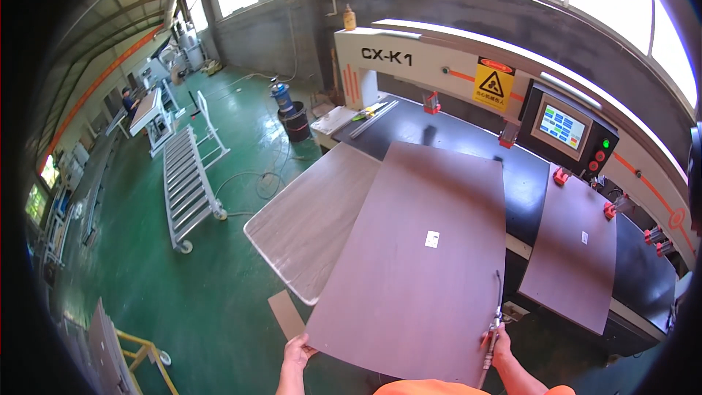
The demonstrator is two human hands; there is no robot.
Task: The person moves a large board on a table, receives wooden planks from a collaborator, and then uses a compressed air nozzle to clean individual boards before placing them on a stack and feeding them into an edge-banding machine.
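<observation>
A large brown wood-grain panel (417, 263) with a small white label lies slanting in front of me, its far end resting on the black machine bed (457, 128). My left hand (296, 355) is closed on its near left corner. At the near right edge my right hand (502, 347) wraps round an air blow gun (491, 336), whose thin dark nozzle points away from me over the panel's edge. Whether that hand also touches the panel, I cannot tell. To the right, a second brown labelled panel (570, 249) lies on the bed beneath red-tipped clamps (561, 176).
The machine carries a touchscreen (561, 130) with buttons. A rounded side table (314, 223) lies left of the large panel. Farther left stand a roller conveyor (191, 183), a black bucket (295, 123) and a yellow-framed cart (146, 355). A hose (267, 183) trails on the green floor; a person (130, 102) stands far off.
</observation>
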